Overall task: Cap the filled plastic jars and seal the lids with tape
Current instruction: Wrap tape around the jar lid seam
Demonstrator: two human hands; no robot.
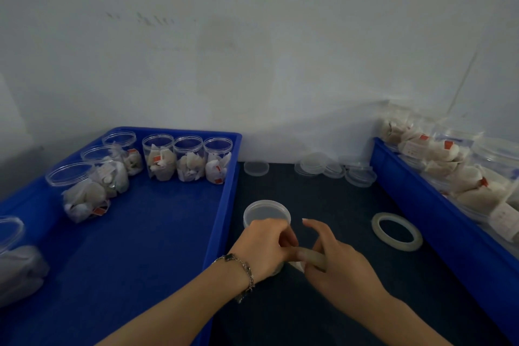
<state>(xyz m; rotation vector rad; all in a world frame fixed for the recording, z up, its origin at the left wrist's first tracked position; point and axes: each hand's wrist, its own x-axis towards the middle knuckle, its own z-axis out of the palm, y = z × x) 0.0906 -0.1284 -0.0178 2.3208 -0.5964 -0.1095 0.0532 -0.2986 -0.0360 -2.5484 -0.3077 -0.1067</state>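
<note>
A capped clear plastic jar (266, 213) stands on the dark mat in front of me. My left hand (264, 244) wraps around its side below the lid. Just to the right, my right hand (334, 258) grips a roll of clear tape (314, 257), held against the jar; its index finger points up. A second tape roll (397, 231) lies flat on the mat to the right. Several loose clear lids (334, 167) lie at the back of the mat, and one more lid (256, 168) lies apart to their left.
On the left, a blue tray (140, 233) holds several open jars (188, 157) filled with white sachets. Another blue tray (438, 213) on the right holds packed jars lying on their sides. A white wall rises close behind the table.
</note>
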